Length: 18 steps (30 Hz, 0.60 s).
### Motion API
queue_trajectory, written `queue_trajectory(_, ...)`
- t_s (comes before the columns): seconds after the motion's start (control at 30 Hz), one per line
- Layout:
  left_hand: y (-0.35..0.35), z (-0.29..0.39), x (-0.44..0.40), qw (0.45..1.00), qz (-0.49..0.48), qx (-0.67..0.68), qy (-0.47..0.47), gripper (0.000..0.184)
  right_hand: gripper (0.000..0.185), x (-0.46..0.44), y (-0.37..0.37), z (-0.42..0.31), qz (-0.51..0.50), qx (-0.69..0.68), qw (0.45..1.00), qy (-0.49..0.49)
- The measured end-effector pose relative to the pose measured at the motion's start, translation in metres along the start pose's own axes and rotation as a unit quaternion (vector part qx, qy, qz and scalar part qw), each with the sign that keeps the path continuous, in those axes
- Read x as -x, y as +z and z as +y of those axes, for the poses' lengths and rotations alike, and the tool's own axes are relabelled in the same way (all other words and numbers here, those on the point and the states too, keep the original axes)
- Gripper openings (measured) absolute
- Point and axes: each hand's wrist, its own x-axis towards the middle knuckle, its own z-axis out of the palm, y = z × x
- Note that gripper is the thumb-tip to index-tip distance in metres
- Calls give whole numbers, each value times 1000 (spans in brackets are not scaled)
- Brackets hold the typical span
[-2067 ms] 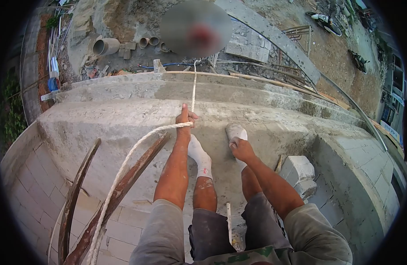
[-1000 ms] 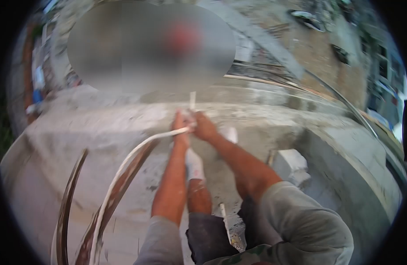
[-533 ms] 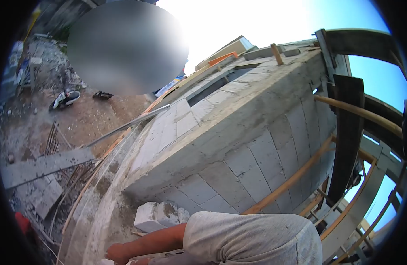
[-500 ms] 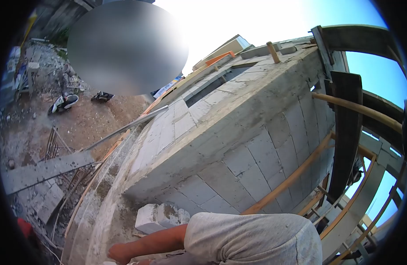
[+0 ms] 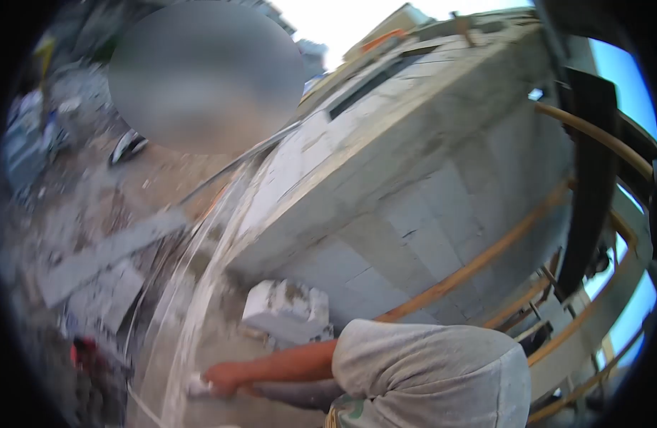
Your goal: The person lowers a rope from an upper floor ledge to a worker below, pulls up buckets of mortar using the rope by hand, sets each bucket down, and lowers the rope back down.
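- The right hand (image 5: 227, 376) is low in the near part of the scene, its fingers bent; blur hides whether they are clamped on anything, so I cannot tell.
- The left hand is out of view, so I cannot tell its state.
- A white sock (image 5: 198, 386) shows just left of the right hand, at its fingers; whether the 2 touch is unclear.
- The right forearm runs left from a grey sleeve (image 5: 428, 367) at the near right.
- A pale concrete block (image 5: 278, 310) sits just beyond the forearm, at the foot of a block wall (image 5: 357, 267).
- A concrete beam (image 5: 399, 171) caps that wall, slanting up to the far right.
- 2 wooden poles are on the right: a lower pole (image 5: 478, 265) slanting across the wall, and an upper pole (image 5: 599, 135) near a dark plank (image 5: 591, 189).
- A concrete ledge (image 5: 173, 342) runs along the left of the hand.
- On the ground beyond, at left, lie a long slab (image 5: 114, 253) and, farther off, a blurred motorbike (image 5: 129, 146).
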Motion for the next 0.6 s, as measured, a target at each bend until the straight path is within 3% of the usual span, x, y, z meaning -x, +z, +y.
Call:
queue_trajectory(0.03,-9,5,24,999,-5,45,-29,25,40,8,-12,-15,-22,1,998,64)
queue_trajectory(0.1,-21,2,65,985,-9,145,-91,28,49,-20,39,22,-88,22,991,94)
queue_trajectory(0.13,-15,9,87,977,-12,184,-106,29,52,-18,35,11,-81,0,993,83)
queue_trajectory(0.17,-5,26,110,987,23,119,-102,43,52,-32,55,15,-47,-2,998,47)
queue_trajectory(0.2,1,52,134,970,-62,204,-116,36,53,-46,62,5,-71,-36,995,60)
queue_trajectory(0.23,9,78,158,939,-144,280,-141,55,60,-61,85,8,-24,-25,999,3)
queue_trajectory(0.27,22,102,189,928,-106,320,-155,62,65,-75,105,13,-5,-45,997,-55)
queue_trajectory(0.37,11,113,260,857,-363,351,-105,73,74,-142,164,-6,7,-40,993,-108)
queue_trajectory(0.4,14,112,279,802,-477,358,-36,70,69,-166,181,-12,42,-50,986,-156)
queue_trajectory(0.47,-2,83,299,653,-640,400,-62,55,61,-207,215,-33,113,-71,962,-240)
queue_trajectory(0.5,-2,75,307,615,-634,460,-89,51,53,-225,223,-46,102,-106,949,-281)
queue_trajectory(0.57,-24,58,306,736,-452,490,-117,52,38,-242,227,-67,84,-171,917,-350)
queue_trajectory(0.6,-37,52,305,781,-356,498,-127,53,32,-230,222,-71,60,-168,924,-338)
